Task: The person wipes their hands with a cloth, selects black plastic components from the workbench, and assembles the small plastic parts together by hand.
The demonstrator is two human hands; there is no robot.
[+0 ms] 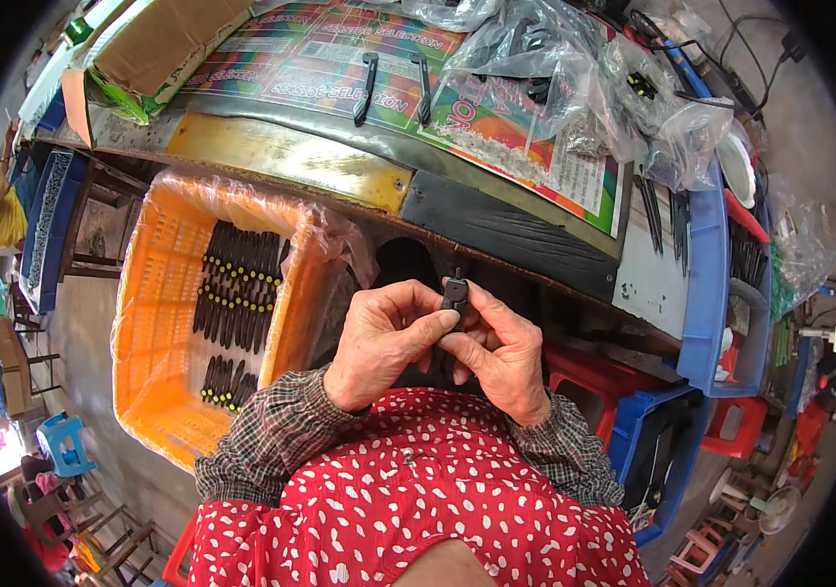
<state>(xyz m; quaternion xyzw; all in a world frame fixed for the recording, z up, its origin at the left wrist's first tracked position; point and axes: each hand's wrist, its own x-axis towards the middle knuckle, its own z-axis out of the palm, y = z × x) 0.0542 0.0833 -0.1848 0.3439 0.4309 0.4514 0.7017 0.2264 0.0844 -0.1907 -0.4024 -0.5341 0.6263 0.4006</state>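
Above my lap, in front of the table edge, a small black plastic piece with a thin tip [455, 292] stands upright between my two hands. My left hand [389, 338] pinches it from the left, the thumb pressed against its lower part. From the right, the thumb and fingers of my right hand [504, 352] close on the same piece; its lower end is hidden behind the fingers. Two slim black plastic parts, one on the left [367, 88] and one on the right [422, 88], lie apart on the colourful printed sheet covering the table [291, 73].
An orange plastic-lined crate [149, 323] at left holds rows of black pieces with yellow-green dots [237, 289]. Clear plastic bags [535, 59] cover the table's far right. A blue bin [704, 293], a lower blue crate [697, 440] and a red stool [584, 377] stand at right.
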